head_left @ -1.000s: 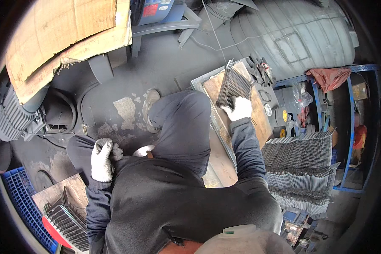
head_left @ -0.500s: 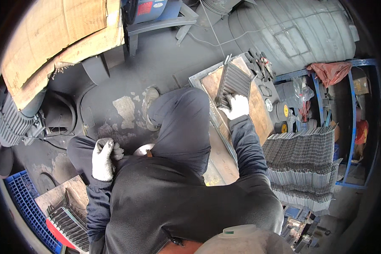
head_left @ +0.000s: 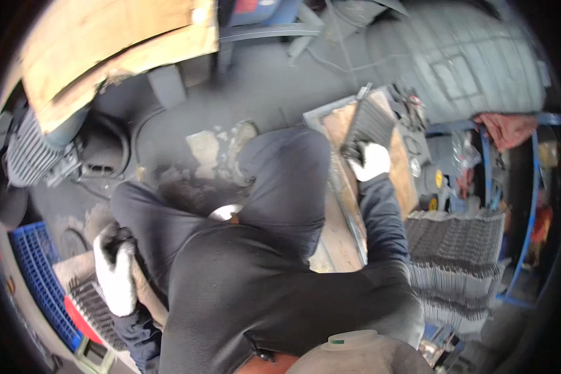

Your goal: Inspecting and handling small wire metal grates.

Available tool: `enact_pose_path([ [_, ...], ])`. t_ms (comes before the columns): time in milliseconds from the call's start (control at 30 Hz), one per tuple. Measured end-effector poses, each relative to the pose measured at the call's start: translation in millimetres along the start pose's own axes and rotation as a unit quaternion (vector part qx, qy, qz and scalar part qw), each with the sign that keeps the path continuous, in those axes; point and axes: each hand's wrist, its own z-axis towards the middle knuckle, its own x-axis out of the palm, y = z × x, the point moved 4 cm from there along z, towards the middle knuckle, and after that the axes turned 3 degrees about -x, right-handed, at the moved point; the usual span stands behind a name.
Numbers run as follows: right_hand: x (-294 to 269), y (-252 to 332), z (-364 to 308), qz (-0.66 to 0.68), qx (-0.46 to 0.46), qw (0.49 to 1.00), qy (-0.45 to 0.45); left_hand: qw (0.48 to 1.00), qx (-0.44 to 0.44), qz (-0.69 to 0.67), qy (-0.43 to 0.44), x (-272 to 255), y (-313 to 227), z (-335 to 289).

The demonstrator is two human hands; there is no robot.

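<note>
My right hand point(head_left: 373, 163), in a white glove with dark fingertips, grips the near end of a bundle of thin black slatted metal strips point(head_left: 375, 124). The bundle lies slanted on a wooden board point(head_left: 400, 181) set in a metal-edged bench to my right. At my left side, my gloved left hand point(head_left: 115, 268) is somewhat blurred, thumb and half-bent fingers apart, with nothing visible between them. It hovers beside my left knee, just above another group of dark slatted metal pieces point(head_left: 92, 296) next to a red rounded object point(head_left: 81, 321).
Stacks of grey metal strips point(head_left: 452, 249) stand at right, before a blue rack point(head_left: 520, 212). Dark gloves point(head_left: 411, 106) lie past the board. A large grey tank point(head_left: 461, 62), a cardboard sheet point(head_left: 118, 43), a ribbed motor point(head_left: 34, 149) and a blue crate point(head_left: 34, 249) surround me.
My left hand has moved from my lap out to the left and nearer, toward the slatted pieces. My right hand keeps its grip on the bundle. The whole view has shifted slightly.
</note>
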Motion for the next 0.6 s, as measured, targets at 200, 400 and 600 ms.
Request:
enact_pose_path([
  [200, 8, -67, 3, -0.118, 0.303, 0.930, -0.170, 0.915, -0.076, 0.176, -0.355, -179, 20, -83],
  [400, 99, -200, -3, -0.049, 0.346, 0.937, -0.025, 0.764, -0.230, 0.458, -0.393, -305, 182, -152],
  [600, 92, -150, 21, -0.104, 0.370, 0.920, -0.071, 0.844, -0.184, 0.290, -0.411, -302, 227, -159],
])
